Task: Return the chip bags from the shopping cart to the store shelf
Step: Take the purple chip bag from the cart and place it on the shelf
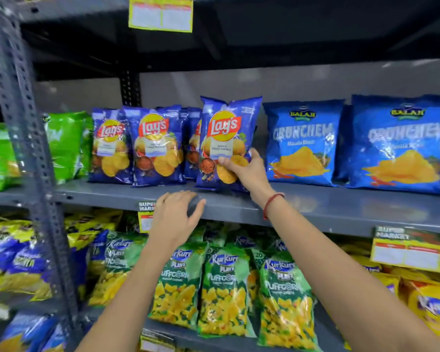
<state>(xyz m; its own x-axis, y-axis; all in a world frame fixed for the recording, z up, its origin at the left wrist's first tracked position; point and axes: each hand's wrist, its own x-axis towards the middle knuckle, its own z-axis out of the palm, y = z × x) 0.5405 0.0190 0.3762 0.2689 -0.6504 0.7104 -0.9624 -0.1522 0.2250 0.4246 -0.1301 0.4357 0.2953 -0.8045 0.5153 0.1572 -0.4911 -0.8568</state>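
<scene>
A: Item one, centre of the frame?

B: Glossy dark-blue Lay's chip bag (228, 141), upright, its base on the grey metal shelf board (315, 207). The right hand (247, 171) pinches its lower right part, thumb across the front, fingers behind. A red thread bracelet (271, 204) circles that wrist.

A: The other hand?

B: The left hand (174, 217), centre and just below, fingers spread and slightly curled, holding nothing; its fingertips lie at the shelf board's front edge.

A: Neighbours on the same board?

B: Left of the held bag, a row of matching blue Lay's bags (135, 146), upright, the nearest partly behind it. Further left, bright green foil bags (64, 143). Right of centre, two lighter blue Crunchem bags (366, 143), upright side by side, apart from the held bag.

A: Lower tier?

B: Green Kurkure Puffcorn bags (221, 288) in the lower centre, blue-and-yellow bags (18, 265) lower left, yellow bags (417, 295) lower right.

A: Fixtures?

B: Perforated grey steel upright (23, 118) along the left side; yellow price tags (407, 250) on shelf edges, their print blurred.
</scene>
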